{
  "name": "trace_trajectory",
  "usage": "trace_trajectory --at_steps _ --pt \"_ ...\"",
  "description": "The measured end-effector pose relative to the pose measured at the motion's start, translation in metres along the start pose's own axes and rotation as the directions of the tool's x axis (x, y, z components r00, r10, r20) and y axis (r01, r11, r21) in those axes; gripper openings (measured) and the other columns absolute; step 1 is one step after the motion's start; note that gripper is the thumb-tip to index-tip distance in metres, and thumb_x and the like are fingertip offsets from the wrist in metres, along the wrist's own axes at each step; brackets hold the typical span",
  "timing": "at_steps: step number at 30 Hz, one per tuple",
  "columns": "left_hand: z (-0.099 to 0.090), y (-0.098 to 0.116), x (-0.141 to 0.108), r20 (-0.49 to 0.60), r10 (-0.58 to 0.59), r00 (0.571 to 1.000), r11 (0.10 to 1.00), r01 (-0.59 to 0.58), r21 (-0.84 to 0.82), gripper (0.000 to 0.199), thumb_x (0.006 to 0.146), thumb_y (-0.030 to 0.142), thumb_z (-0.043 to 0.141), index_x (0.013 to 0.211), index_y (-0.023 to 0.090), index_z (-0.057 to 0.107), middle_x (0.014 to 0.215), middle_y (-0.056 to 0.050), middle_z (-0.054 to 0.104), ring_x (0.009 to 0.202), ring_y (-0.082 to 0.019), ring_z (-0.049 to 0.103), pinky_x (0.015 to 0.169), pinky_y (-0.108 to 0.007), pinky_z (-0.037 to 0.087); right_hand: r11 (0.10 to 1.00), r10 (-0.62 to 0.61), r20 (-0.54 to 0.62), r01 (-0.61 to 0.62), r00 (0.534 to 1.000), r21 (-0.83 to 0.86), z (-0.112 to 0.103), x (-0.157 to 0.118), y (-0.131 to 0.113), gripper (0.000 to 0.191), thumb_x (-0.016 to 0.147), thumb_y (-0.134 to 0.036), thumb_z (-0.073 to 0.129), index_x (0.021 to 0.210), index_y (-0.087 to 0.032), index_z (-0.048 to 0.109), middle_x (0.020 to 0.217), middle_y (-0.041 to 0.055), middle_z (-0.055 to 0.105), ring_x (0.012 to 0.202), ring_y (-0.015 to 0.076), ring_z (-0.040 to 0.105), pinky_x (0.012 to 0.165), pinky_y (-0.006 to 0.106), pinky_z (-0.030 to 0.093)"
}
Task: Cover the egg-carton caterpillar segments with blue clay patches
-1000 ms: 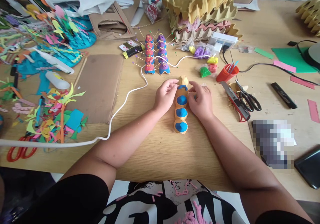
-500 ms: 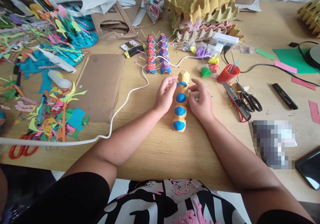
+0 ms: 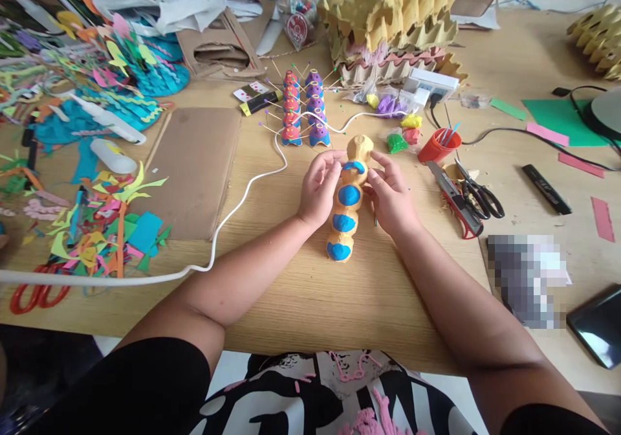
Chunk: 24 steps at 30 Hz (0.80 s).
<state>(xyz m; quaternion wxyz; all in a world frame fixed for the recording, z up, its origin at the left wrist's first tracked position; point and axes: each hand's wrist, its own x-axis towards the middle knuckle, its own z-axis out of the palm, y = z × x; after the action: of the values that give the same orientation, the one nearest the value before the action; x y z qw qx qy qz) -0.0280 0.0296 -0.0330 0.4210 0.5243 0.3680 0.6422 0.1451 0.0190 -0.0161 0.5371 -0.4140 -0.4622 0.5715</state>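
Observation:
A yellow egg-carton strip (image 3: 345, 210) with blue clay patches on several bumps lies on the table, slightly tilted, its bare yellow end away from me. My left hand (image 3: 320, 188) is at its left side near the upper bumps, fingers curved and apart from the thumb. On the other side, my right hand (image 3: 389, 195) has thumb and forefinger at the strip's edge near the top blue patch; its lower fingers are partly hidden and curled round a thin stick.
Red and purple egg-carton strips (image 3: 291, 108) with pins stand behind. A white cable (image 3: 250, 186) crosses at left near a cardboard piece (image 3: 191, 169). To the right are an orange cup (image 3: 439, 147), a cutter (image 3: 456, 199) and scissors (image 3: 485, 199).
The yellow strip has turned, its near end shifting left. The blue piece near its far end now lies flatter against the bump. My right hand has come closer to the strip.

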Motion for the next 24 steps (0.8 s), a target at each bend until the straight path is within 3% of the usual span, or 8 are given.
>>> trace_trajectory --at_steps 4,9,13,16,19,24 --pt "-0.001 0.002 -0.005 0.060 0.062 0.996 0.996 -0.066 0.053 0.050 0.106 0.072 0.062 0.128 0.028 0.072 0.126 -0.009 0.079 0.124 -0.024 0.077 0.111 -0.041 0.063 0.979 0.089 0.048 -0.096 0.995 0.182 0.004 -0.002 -0.003 0.062 0.086 -0.060 0.095 0.135 -0.040 0.064 0.102 -0.0044 0.082 0.096 0.0208 0.080 0.086 0.037 0.066" --pt "0.001 -0.002 -0.010 0.160 0.148 0.976 0.987 -0.156 0.039 0.047 0.109 0.065 0.061 0.141 0.030 0.066 0.134 -0.010 0.076 0.130 -0.026 0.076 0.111 -0.042 0.063 0.931 0.093 0.061 -0.109 0.994 0.350 0.000 0.001 -0.001 0.054 0.084 -0.048 0.100 0.123 -0.038 0.065 0.098 -0.0083 0.084 0.089 0.0172 0.079 0.082 0.033 0.066" --pt "0.002 -0.005 -0.011 0.130 0.167 0.977 0.984 -0.174 0.045 0.061 0.105 0.067 0.067 0.155 0.034 0.056 0.157 -0.014 0.064 0.145 -0.031 0.068 0.113 -0.045 0.062 0.909 0.095 0.063 -0.113 0.993 0.402 -0.003 0.003 0.000 0.047 0.082 -0.045 0.101 0.113 -0.034 0.068 0.101 -0.0067 0.084 0.089 0.0170 0.078 0.083 0.034 0.067" --pt "0.004 -0.001 -0.010 0.082 0.065 0.995 0.997 -0.068 0.024 0.064 0.100 0.072 0.071 0.149 0.032 0.059 0.158 -0.014 0.062 0.148 -0.032 0.065 0.115 -0.047 0.060 0.901 0.105 0.067 -0.124 0.992 0.415 -0.005 0.004 0.000 0.045 0.078 -0.044 0.104 0.103 -0.032 0.068 0.096 -0.0069 0.083 0.086 0.0168 0.077 0.080 0.033 0.067" --pt "0.009 0.007 -0.009 0.061 -0.114 0.992 0.991 0.118 -0.064 0.060 0.096 0.077 0.075 0.129 0.028 0.065 0.140 -0.011 0.070 0.132 -0.027 0.072 0.108 -0.044 0.063 0.897 0.097 0.088 -0.125 0.991 0.423 -0.005 0.004 -0.002 0.045 0.075 -0.043 0.105 0.096 -0.031 0.066 0.092 -0.0074 0.081 0.086 0.0177 0.077 0.082 0.035 0.068" --pt "0.019 0.021 -0.005 0.109 -0.403 0.909 0.874 0.417 -0.250 0.056 0.094 0.075 0.080 0.111 0.025 0.063 0.107 -0.003 0.074 0.104 -0.020 0.077 0.091 -0.034 0.062 0.903 0.087 0.102 -0.121 0.991 0.412 -0.005 0.001 -0.005 0.048 0.074 -0.049 0.104 0.094 -0.032 0.064 0.095 -0.0066 0.082 0.088 0.0202 0.078 0.086 0.040 0.070"
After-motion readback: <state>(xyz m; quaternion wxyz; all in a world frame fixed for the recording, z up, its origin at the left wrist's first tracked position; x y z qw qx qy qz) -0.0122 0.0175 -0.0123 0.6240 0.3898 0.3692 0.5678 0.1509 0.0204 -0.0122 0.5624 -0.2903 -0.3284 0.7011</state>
